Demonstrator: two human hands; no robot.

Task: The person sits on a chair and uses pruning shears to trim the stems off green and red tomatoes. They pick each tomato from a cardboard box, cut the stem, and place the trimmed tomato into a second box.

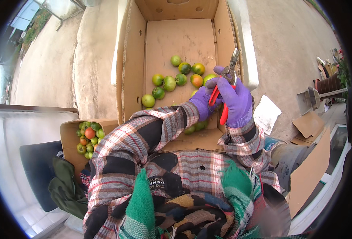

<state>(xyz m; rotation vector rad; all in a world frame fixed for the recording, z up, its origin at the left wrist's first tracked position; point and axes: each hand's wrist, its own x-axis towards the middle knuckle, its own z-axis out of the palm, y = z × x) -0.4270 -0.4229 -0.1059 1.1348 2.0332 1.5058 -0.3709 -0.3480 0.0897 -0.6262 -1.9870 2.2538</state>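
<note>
My right hand (pixel 237 103), in a purple glove, grips pruning shears (pixel 230 73) with red handles; their metal blades point up and away from me. My left hand (pixel 204 101), also gloved in purple, is close against the shears' handle, over the near right part of a large cardboard box (pixel 180 33). Whether it holds anything is hidden by the handle and the gloves. On the box floor lie several green tomatoes (pixel 169 83), and an orange-tinged tomato (pixel 196 80) sits just beyond my left hand. More green tomatoes (pixel 200 125) show under my wrists.
White foam walls (pixel 249 44) flank the box. At left stands a smaller carton (pixel 71 131) of green and reddish tomatoes, beside a dark chair (pixel 38 173) with a green garment (pixel 64 185). A white slab (pixel 267 113), cardboard pieces (pixel 308 125) and a bucket (pixel 289 158) are at right.
</note>
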